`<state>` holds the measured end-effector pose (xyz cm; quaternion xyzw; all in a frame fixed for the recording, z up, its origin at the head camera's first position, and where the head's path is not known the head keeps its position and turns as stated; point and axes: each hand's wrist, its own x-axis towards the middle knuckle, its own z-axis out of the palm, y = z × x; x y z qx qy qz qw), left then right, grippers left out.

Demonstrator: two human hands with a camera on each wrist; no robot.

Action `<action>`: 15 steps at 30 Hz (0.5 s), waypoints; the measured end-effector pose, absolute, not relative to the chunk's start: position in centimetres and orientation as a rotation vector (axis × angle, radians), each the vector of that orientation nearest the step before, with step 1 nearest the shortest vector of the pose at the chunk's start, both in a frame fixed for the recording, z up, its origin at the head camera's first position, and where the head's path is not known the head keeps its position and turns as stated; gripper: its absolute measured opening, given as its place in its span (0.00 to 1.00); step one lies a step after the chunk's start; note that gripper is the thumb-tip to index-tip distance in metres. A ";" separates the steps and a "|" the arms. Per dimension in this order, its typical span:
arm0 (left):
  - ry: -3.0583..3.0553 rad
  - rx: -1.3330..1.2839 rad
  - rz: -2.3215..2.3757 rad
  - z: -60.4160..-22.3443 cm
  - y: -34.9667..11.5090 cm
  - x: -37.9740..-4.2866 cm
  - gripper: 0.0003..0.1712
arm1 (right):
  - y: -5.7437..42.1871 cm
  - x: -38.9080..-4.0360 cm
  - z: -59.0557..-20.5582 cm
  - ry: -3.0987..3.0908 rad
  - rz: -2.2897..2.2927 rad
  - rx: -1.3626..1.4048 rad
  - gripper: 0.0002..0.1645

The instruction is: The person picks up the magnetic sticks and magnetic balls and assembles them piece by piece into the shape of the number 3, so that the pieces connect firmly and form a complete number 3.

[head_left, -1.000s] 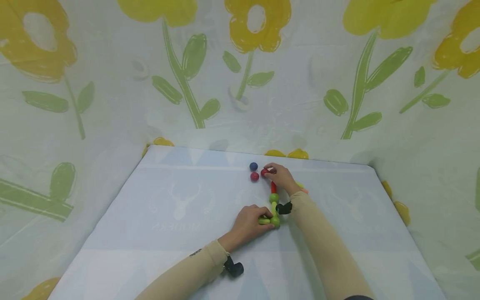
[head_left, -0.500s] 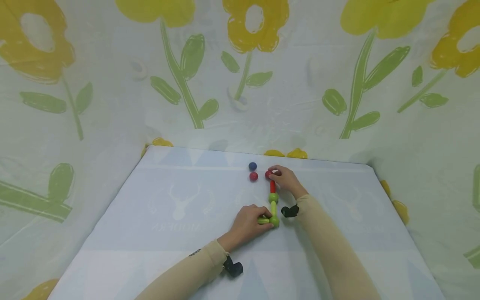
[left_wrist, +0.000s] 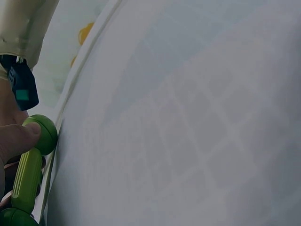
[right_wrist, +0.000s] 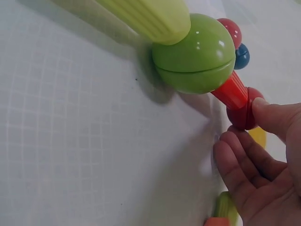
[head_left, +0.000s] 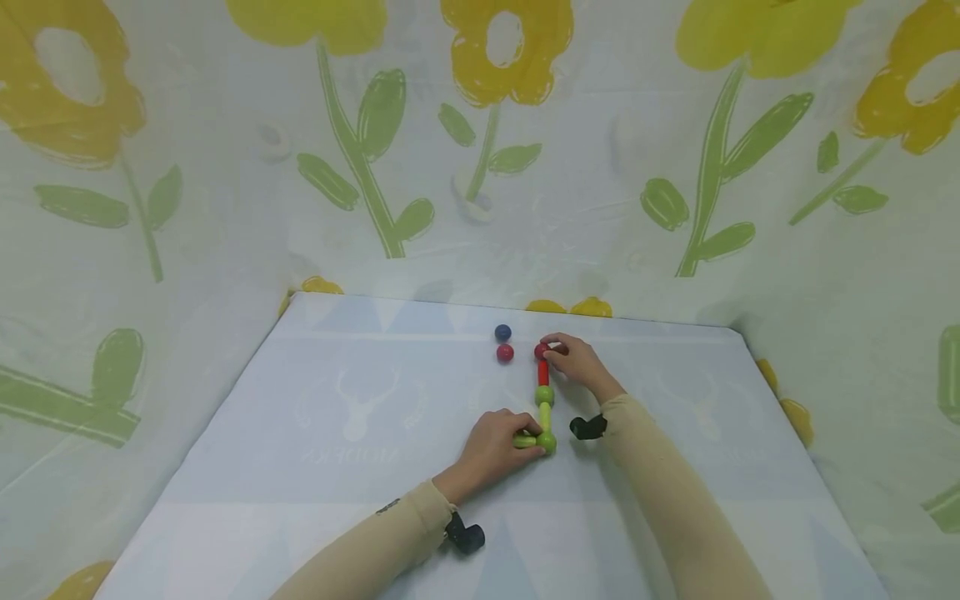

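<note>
- Flowered cloth (head_left: 615,167) is hanging behind and beside the pale desk (head_left: 262,517).
- The left hand (head_left: 492,451) is curling thumb and fingers about the lower green ball (head_left: 547,442); whether it is also gripping the short green rod (head_left: 525,441) is hard to tell.
- The right hand (head_left: 576,360) is pinching a dark red ball (head_left: 542,352) between thumb and fingertip, its other fingers staying loosely bent.
- That ball is touching the far end of a red rod (head_left: 543,373), which is meeting the upper green ball (head_left: 544,396).
- A yellow-green rod (head_left: 545,418) is joining both green balls.
- Beside this chain, a loose red ball (head_left: 506,353) and a blue ball (head_left: 503,332) are lying together.
</note>
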<state>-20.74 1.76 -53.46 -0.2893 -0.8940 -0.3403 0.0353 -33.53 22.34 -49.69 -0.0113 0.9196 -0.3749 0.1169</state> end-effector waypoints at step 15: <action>-2.736 -0.895 -1.052 -53.8 1.8 -20.8 0.14 | 22.6 -33.3 -50.3 2.744 -1.055 -0.079 0.22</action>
